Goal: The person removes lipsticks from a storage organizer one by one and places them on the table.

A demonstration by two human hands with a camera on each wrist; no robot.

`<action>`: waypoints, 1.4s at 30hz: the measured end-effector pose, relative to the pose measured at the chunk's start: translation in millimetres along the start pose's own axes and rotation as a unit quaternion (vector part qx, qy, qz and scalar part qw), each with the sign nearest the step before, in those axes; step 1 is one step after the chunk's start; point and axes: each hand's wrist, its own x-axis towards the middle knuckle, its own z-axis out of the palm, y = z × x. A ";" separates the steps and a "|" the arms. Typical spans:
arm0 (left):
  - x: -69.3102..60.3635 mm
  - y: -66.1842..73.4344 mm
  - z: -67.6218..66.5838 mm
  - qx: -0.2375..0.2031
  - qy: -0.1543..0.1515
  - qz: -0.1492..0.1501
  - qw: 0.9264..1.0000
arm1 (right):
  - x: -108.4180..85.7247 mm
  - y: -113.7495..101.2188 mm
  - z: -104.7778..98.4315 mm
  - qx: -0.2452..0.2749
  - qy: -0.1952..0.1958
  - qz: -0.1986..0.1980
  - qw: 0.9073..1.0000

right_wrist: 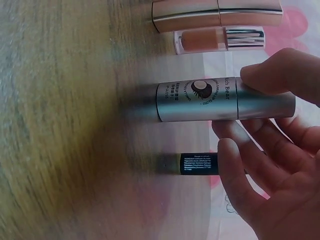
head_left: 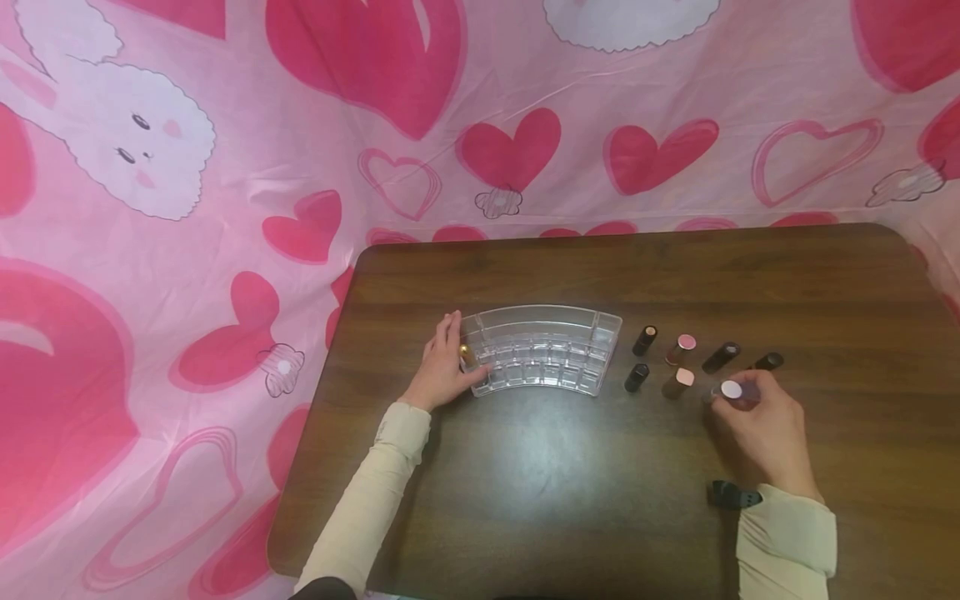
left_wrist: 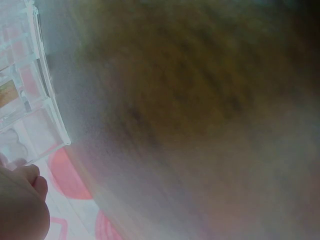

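A clear curved organizer [head_left: 540,321] with rows of small compartments lies on the table. My left hand [head_left: 442,367] rests at its left end, fingers along the outer side and thumb at the front edge, beside a gold-coloured piece [head_left: 465,354]. My right hand [head_left: 768,425] holds a metallic lip gloss tube [right_wrist: 197,100] by its cap between thumb and fingers; in the head view its pale top [head_left: 731,389] faces up. Past that tube, in the right wrist view, stand a rose-gold tube [right_wrist: 200,14], a clear tube with a silver cap [right_wrist: 205,40] and a black tube [right_wrist: 197,164].
Several lip products stand between the organizer and my right hand, among them black tubes [head_left: 645,340] [head_left: 637,377], a pink-topped one [head_left: 682,347] and a peach-topped one [head_left: 678,383]. Another dark tube [head_left: 722,357] is behind them. A pink heart-patterned cloth [head_left: 420,75] hangs behind the table [head_left: 525,517].
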 end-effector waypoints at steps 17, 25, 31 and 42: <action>-0.5 -0.9 0.3 -0.009 -0.002 0.002 1.000 | 2.1 -0.7 -0.9 -0.006 -0.018 0.010 1.000; 0.1 -1.3 0.8 -0.010 0.000 0.005 1.000 | 2.5 -2.1 -0.1 -0.005 -0.023 0.014 1.000; 0.0 -0.7 1.4 -0.009 0.001 0.003 1.000 | 3.0 0.4 0.3 -0.011 -0.032 0.008 0.999; -0.8 -0.8 0.9 -0.020 -0.002 0.001 1.000 | -5.1 -10.2 -14.5 -0.024 0.026 -0.045 0.998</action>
